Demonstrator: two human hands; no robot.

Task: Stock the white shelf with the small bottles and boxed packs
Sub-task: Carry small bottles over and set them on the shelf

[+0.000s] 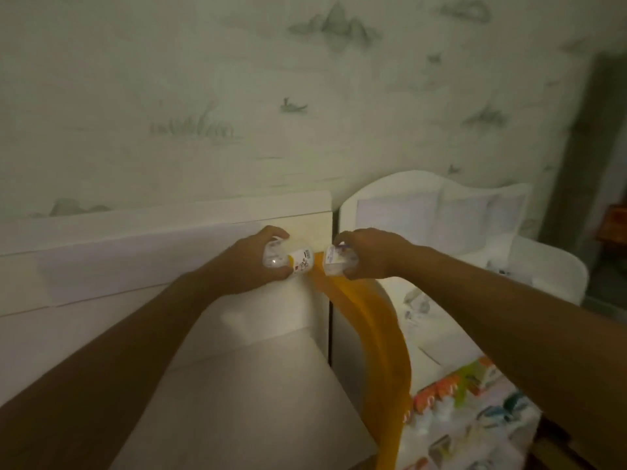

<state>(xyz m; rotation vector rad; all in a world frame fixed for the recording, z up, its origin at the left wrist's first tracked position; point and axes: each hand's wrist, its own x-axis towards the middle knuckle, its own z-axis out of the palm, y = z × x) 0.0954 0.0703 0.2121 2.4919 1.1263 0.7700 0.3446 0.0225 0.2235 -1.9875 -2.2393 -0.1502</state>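
The left hand [252, 262] has its fingers clamped on a small bottle [288, 261] lying sideways, cap left. The right hand [369, 252] pinches another bottle [339, 261], tilted, above the white shelf [203, 232] edge.

Left hand [249, 262] and right hand [368, 254] each grip a small bottle [295, 261].

bare white shelf top [101, 239] open at left, orange curved rim [373, 334] crossing centre, packs [475, 412] crowding lower right
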